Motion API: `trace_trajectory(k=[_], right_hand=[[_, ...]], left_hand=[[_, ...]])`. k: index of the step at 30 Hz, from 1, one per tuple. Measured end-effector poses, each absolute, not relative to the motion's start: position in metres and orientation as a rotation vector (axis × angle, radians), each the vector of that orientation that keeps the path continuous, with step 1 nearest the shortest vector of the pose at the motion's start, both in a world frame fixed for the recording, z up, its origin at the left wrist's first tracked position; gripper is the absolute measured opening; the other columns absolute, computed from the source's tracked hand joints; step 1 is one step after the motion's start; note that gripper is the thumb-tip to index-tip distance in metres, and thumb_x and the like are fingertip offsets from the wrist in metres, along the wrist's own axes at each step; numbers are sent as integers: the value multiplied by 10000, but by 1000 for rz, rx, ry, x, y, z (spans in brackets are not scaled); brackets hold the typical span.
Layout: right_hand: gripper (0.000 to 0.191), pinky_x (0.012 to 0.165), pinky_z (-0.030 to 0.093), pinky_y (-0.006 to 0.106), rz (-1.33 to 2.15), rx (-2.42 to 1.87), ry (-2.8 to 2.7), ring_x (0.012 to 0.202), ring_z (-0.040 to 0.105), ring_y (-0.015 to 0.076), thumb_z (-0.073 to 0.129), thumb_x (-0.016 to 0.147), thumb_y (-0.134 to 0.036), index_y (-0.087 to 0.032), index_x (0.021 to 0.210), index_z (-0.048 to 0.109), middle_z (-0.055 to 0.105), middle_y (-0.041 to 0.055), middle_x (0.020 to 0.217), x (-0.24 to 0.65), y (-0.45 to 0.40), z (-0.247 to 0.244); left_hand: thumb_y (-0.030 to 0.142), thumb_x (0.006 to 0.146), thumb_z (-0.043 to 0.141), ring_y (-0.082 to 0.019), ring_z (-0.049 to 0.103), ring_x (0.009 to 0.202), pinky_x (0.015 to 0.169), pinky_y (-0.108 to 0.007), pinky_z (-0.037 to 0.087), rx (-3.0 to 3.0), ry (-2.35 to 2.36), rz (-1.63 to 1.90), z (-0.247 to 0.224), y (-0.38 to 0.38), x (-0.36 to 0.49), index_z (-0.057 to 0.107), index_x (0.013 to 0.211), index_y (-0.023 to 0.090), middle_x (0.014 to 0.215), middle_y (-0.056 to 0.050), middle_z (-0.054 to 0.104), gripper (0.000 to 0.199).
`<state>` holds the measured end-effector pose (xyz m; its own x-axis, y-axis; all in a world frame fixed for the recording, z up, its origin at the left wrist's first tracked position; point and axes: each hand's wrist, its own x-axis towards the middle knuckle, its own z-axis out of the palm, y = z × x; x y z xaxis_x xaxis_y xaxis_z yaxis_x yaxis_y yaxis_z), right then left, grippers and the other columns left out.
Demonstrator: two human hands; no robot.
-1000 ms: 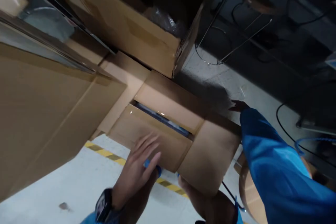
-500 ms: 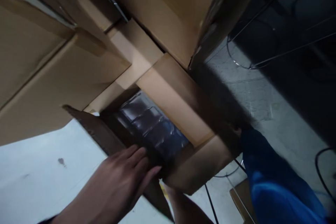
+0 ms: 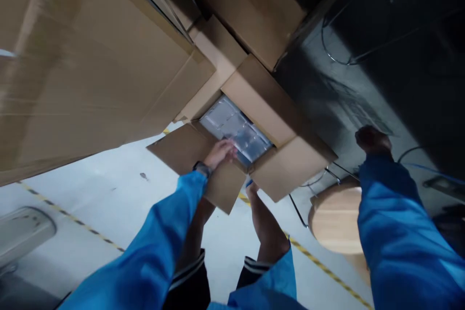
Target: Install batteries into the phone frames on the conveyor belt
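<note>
Box flap now folded outward, left hand over shiny packs, fingers slightly parted; right hand dark, grip unclear

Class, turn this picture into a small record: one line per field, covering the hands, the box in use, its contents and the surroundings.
Box: open cardboard box, near flap folded outward
Contents: shiny, plastic-looking packing; exact items unclear
Left hand: left hand at the opening, fingers blurred
Left wrist: dark watch
Right hand: right hand away from the box, grip unclear
Beside box: large carton
Nearby: round wooden seat
Floor: pale floor, yellow-and-black tape
</note>
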<state>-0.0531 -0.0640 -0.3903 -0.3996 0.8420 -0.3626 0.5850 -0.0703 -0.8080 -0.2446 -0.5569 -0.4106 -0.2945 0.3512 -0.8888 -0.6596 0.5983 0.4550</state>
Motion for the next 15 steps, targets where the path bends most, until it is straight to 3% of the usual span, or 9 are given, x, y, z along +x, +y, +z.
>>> trace_trajectory(k=[3, 7, 9, 10, 12, 15], right_hand=[[545, 492, 449, 271, 1613, -1761, -1481, 498, 543, 100, 316, 902, 37, -228, 457, 486, 522, 45, 612, -25, -79, -340], [344, 539, 556, 384, 1675, -1877, -1164, 624, 645, 178, 548, 897, -98, -251, 622, 686, 685, 145, 849, 38, -156, -260], [92, 633, 629, 513, 1754, -1942, -1121, 702, 689, 250, 722, 826, -237, -291, 835, 797, 695, 133, 905, 75, -213, -222], [134, 663, 642, 550, 1815, -1983, -1109, 726, 695, 274, 777, 798, -342, -356, 927, 811, 691, 120, 926, 93, -242, -205], [166, 604, 622, 567, 1844, -2101, -1140, 696, 685, 306, 818, 745, -508, -452, 899, 794, 675, 122, 891, 124, -301, -178], [257, 567, 620, 572, 1966, -2214, -1205, 681, 697, 332, 846, 660, -621, -455, 843, 774, 662, 94, 822, 152, -374, -156]], left_hand=[[260, 862, 679, -229, 727, 1029, 835, -364, 600, -512, 1417, 1331, -428, -515, -262, 595, 1242, 180, 1322, -164, 704, 397], [120, 752, 650, -234, 674, 1254, 1065, -424, 538, -567, 1237, 1489, -437, -490, -281, 499, 1437, 209, 1551, -159, 580, 707], [99, 735, 632, -230, 670, 1276, 1089, -407, 519, -559, 1212, 1549, -435, -487, -286, 473, 1465, 195, 1585, -169, 547, 753], [96, 734, 624, -234, 678, 1268, 1082, -401, 521, -553, 1201, 1569, -433, -487, -288, 473, 1465, 179, 1587, -179, 542, 751], [95, 737, 607, -244, 699, 1231, 1056, -398, 531, -536, 1179, 1581, -426, -489, -290, 499, 1440, 151, 1562, -193, 566, 713], [101, 772, 583, -241, 719, 1190, 1030, -394, 540, -436, 1156, 1576, -410, -488, -297, 549, 1398, 145, 1449, -175, 669, 628]])
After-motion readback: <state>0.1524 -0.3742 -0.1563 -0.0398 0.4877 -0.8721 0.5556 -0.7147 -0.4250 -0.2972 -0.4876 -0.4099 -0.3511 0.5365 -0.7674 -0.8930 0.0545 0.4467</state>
